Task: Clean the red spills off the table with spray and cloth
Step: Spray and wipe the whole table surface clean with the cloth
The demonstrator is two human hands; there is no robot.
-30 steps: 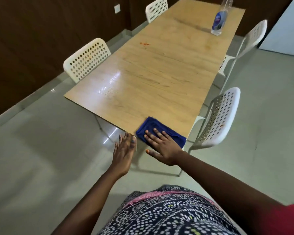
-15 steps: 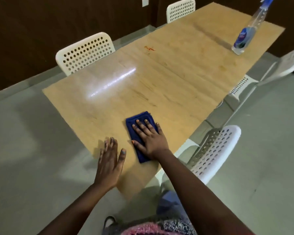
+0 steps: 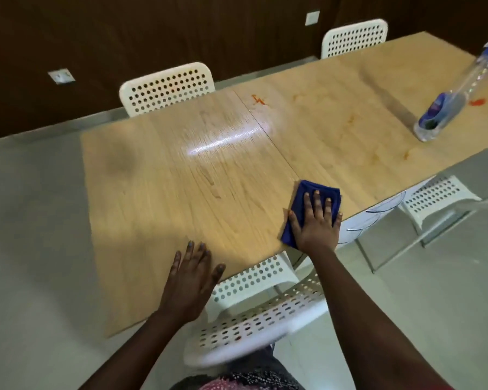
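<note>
Head view: one cloth (image 3: 310, 204), two red spills (image 3: 258, 99), four chairs (image 3: 166, 87).

Right hand (image 3: 316, 223) presses blue cloth (image 3: 310, 204) flat on table (image 3: 181, 192); left hand (image 3: 190, 280) rests beside.
</note>
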